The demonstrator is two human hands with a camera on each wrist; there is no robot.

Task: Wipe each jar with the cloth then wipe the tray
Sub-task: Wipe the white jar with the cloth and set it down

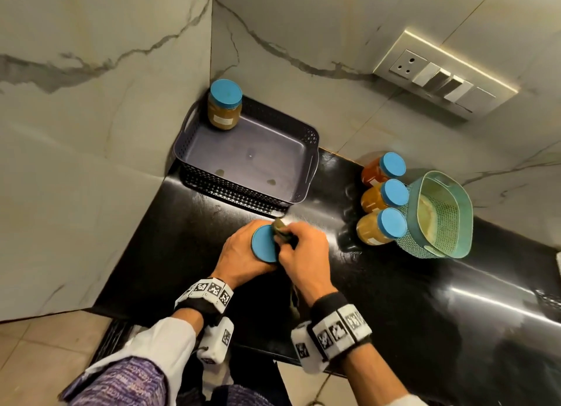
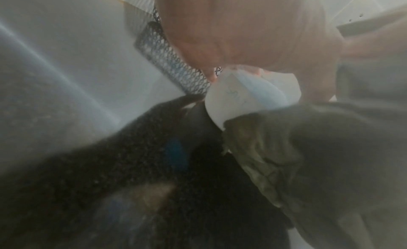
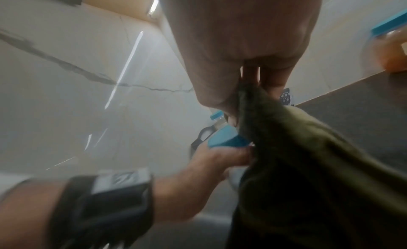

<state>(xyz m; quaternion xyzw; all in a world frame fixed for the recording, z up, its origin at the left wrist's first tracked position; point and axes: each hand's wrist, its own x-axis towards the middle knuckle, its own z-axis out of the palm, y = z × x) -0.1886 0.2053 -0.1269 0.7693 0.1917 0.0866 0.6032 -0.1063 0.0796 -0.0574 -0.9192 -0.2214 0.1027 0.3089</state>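
Note:
My left hand [image 1: 243, 250] grips a blue-lidded jar [image 1: 264, 244] above the black counter, just in front of the tray. My right hand [image 1: 299, 247] holds an olive cloth [image 1: 280, 228] against the jar's right side. The cloth [image 3: 308, 148] hangs down in the right wrist view, beside the jar's blue lid [image 3: 229, 140]. In the left wrist view the cloth [image 2: 275, 148] covers part of the jar's white label [image 2: 240, 97]. One jar [image 1: 225, 105] stands in the far left corner of the dark perforated tray [image 1: 243, 190]. Three jars [image 1: 384, 197] stand in a row to the right.
A teal mesh basket [image 1: 437, 220] sits right of the three jars. Marble walls close in the corner behind and left of the tray. A switch panel [image 1: 443, 77] is on the back wall. The counter's front edge [image 1: 267, 357] runs just below my wrists.

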